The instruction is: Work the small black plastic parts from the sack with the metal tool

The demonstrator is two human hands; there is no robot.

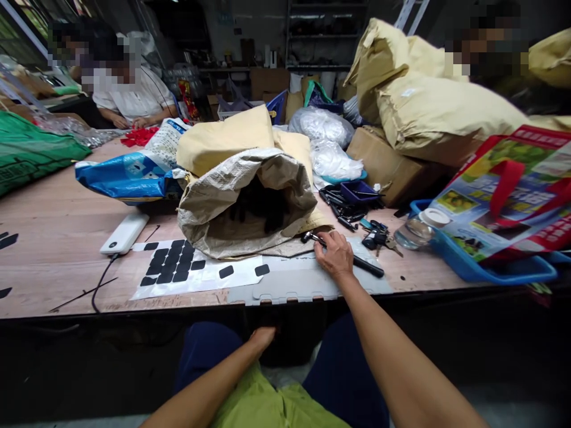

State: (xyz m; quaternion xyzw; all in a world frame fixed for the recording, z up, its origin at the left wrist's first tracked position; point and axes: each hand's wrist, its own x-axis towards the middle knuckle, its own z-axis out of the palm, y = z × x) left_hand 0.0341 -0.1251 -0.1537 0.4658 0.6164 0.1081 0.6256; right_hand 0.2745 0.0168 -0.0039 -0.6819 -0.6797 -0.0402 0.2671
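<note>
My right hand (334, 252) lies over a hammer (369, 266) with a shiny head and a black handle, fingers curled around its shaft. The hammer rests on a grey board (289, 284) at the table's front edge. Just left of that hand, a woven sack (209, 220) lies on its side, mouth facing me, with dark pieces inside that I cannot make out. Below the table edge, between my knees, is my left hand (264, 337); its fingers are hidden in shadow. Black rounded pads (181, 260) sit on a white sheet (209, 286) left of the board.
A white power bank (125, 233) with a cable lies at left. Right of the hammer are keys (392, 245), a clear jar (414, 233) and a blue basket (486, 267) holding a printed bag. Black parts (341, 205) and stuffed sacks (446, 113) stand behind. A co-worker (134, 95) sits across.
</note>
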